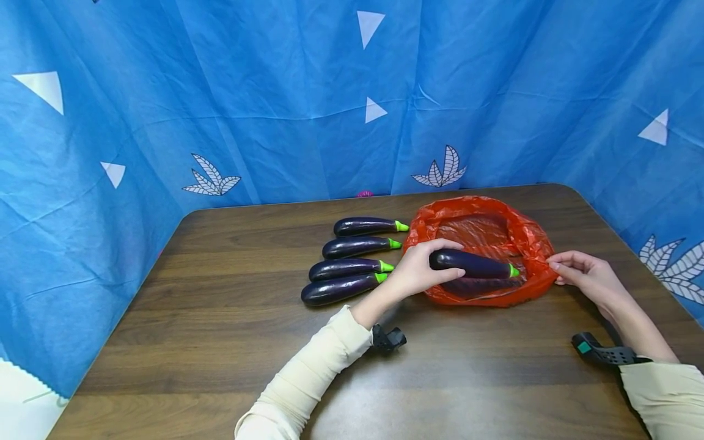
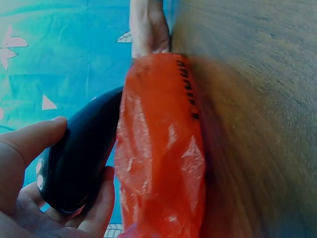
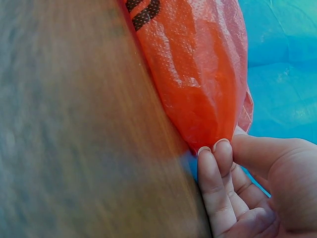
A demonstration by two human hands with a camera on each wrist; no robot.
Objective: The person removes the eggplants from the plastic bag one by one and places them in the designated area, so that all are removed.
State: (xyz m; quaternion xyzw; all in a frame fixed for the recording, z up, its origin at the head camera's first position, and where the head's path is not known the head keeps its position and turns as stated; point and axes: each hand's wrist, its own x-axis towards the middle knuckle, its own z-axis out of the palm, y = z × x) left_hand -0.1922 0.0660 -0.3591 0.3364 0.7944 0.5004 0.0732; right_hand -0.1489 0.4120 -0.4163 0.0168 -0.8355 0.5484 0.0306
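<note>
My left hand (image 1: 420,269) grips a dark purple eggplant (image 1: 473,264) by its rounded end, the green stem end pointing right. It is over the open mouth of a red plastic bag (image 1: 536,235). In the left wrist view the thumb and fingers curl round the eggplant (image 2: 81,148), beside the bag's wall (image 2: 161,148). Below the held one, another dark eggplant (image 1: 478,287) lies inside the bag, partly covered. My right hand (image 1: 591,278) pinches the bag's right edge between thumb and fingers, as the right wrist view shows at the bag's gathered corner (image 3: 213,129).
Several eggplants (image 1: 352,247) lie in a rough column left of the bag, stems to the right, close to my left forearm. The wooden table (image 1: 220,342) ends at a blue patterned cloth (image 1: 275,122) behind and at both sides.
</note>
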